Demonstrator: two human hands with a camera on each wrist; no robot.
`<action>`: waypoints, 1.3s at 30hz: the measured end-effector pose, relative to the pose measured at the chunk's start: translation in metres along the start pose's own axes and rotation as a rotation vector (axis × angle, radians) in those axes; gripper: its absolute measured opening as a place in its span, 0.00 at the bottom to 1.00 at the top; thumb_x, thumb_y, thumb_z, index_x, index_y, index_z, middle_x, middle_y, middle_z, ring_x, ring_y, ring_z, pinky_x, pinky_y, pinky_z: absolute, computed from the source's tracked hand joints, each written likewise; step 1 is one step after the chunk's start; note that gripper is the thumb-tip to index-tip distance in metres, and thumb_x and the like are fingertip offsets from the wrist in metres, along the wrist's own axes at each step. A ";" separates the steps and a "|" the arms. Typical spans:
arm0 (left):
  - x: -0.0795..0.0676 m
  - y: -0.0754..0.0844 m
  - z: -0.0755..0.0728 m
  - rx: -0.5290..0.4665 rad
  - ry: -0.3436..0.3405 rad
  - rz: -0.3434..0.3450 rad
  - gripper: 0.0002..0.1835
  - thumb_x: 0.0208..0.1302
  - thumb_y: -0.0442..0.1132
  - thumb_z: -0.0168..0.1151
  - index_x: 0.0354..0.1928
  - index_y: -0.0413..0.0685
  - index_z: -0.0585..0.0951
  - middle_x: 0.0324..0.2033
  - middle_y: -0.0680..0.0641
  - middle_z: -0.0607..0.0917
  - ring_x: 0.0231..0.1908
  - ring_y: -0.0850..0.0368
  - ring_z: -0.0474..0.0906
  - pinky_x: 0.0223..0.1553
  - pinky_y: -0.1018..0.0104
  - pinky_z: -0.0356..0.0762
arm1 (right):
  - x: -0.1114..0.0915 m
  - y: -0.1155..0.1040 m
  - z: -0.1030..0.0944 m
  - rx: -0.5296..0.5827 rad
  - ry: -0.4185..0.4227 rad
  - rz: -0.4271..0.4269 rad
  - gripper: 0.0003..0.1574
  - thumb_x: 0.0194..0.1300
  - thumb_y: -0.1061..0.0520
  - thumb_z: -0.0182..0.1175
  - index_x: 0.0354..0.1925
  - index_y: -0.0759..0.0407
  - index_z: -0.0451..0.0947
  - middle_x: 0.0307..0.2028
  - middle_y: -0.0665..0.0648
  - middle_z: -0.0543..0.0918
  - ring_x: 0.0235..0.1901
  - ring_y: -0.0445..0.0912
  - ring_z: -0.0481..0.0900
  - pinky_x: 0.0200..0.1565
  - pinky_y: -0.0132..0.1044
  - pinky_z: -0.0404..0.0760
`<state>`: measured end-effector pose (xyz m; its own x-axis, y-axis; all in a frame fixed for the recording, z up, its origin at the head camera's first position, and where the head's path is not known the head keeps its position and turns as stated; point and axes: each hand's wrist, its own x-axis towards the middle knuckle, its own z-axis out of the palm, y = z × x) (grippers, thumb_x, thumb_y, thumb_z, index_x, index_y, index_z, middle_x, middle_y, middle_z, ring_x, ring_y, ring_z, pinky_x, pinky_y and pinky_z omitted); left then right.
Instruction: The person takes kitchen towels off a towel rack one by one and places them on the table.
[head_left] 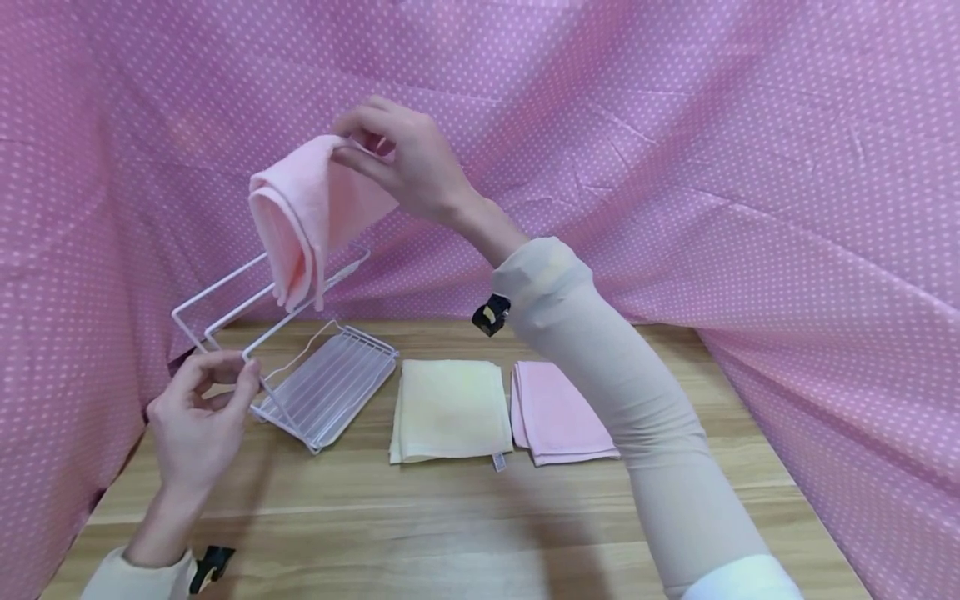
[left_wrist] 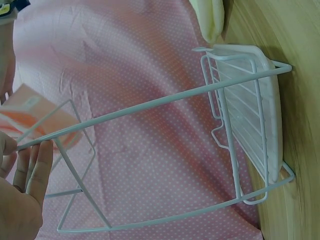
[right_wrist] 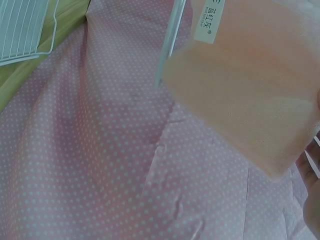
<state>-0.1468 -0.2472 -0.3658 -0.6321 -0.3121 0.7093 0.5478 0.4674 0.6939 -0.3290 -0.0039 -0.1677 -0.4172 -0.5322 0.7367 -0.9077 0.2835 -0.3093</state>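
My left hand (head_left: 197, 425) grips a front corner of a white wire rack (head_left: 220, 285), thumb and fingers around the bar. The rack stands tall, with upper bars reaching backward and a ribbed base tray (head_left: 333, 383) below. Above it, my right hand (head_left: 408, 158) pinches the upper edge of a folded pink towel (head_left: 300, 192). The towel hangs down in a bent fold and overlaps the rack's upper bars. In the right wrist view a white label (right_wrist: 207, 22) shows on the towel; only part of the hand shows at the right edge there.
A folded yellow towel (head_left: 453, 408) lies on the wooden table (head_left: 420, 533) right of the tray. Beside it is a second folded pink towel (head_left: 558, 417), partly covered by my right sleeve. A dotted pink curtain (head_left: 675, 150) hangs behind and along both sides.
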 end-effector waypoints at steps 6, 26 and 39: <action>-0.001 -0.001 0.000 0.010 0.000 -0.001 0.07 0.62 0.18 0.66 0.41 0.20 0.82 0.33 0.74 0.85 0.31 0.82 0.81 0.32 0.89 0.83 | -0.014 0.006 -0.011 0.045 0.040 0.018 0.12 0.71 0.57 0.70 0.47 0.65 0.86 0.40 0.58 0.86 0.41 0.42 0.82 0.48 0.28 0.88; -0.001 -0.001 0.002 -0.006 0.001 0.002 0.07 0.62 0.20 0.66 0.42 0.20 0.82 0.33 0.73 0.85 0.31 0.81 0.82 0.31 0.89 0.84 | -0.077 0.021 -0.051 0.042 0.195 -0.036 0.08 0.66 0.65 0.71 0.41 0.70 0.85 0.37 0.65 0.88 0.38 0.50 0.85 0.44 0.30 0.90; -0.003 -0.004 0.003 -0.022 0.006 0.004 0.07 0.61 0.18 0.66 0.42 0.20 0.82 0.33 0.73 0.86 0.32 0.81 0.82 0.32 0.89 0.83 | -0.143 0.036 -0.079 -0.062 0.124 0.002 0.08 0.63 0.69 0.72 0.41 0.70 0.85 0.37 0.65 0.88 0.36 0.47 0.85 0.44 0.23 0.87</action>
<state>-0.1486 -0.2461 -0.3710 -0.6264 -0.3152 0.7129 0.5626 0.4502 0.6934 -0.2984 0.1456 -0.2368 -0.4070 -0.4301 0.8058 -0.9007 0.3355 -0.2759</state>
